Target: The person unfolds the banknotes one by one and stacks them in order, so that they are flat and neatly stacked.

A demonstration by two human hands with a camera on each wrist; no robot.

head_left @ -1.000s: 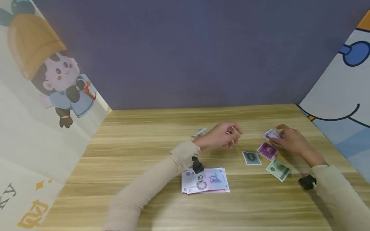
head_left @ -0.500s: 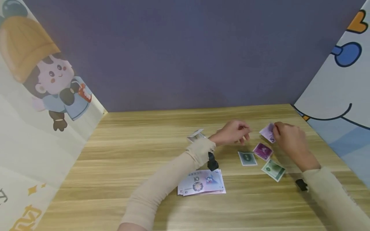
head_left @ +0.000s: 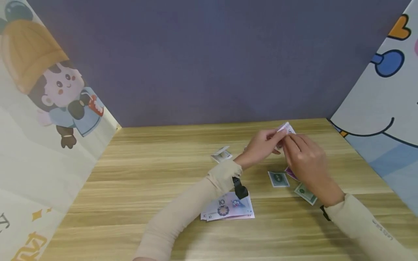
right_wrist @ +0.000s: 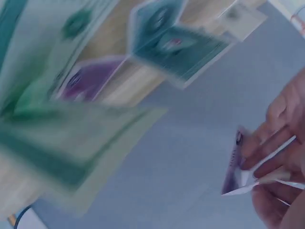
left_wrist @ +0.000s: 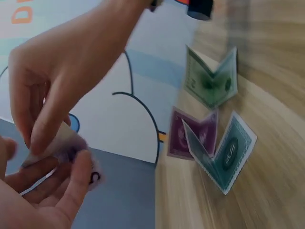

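Both hands meet above the table's back right part, around a folded pale purple note (head_left: 286, 127). My left hand (head_left: 261, 145) pinches the note between thumb and fingers; in the left wrist view its thumb lies on the purple note (left_wrist: 95, 177) near a printed 5. My right hand (head_left: 305, 156) pinches the same note from the other side with thumb and fingertips. Below the hands lie a folded teal note (head_left: 278, 179), a magenta note (head_left: 291, 173) partly behind my right hand, and a folded green note (head_left: 305, 194).
Flat purple-white notes marked 10 (head_left: 228, 208) overlap near the middle front, close under my left wrist. A folded pale note (head_left: 222, 154) stands left of my left hand. A dark panel (head_left: 209, 65) rises behind the wooden table (head_left: 130, 181), with printed side walls.
My right hand has lifted the purple note from the table and moved it left and back to my left hand, which now grips it too. My left hand has shifted right.
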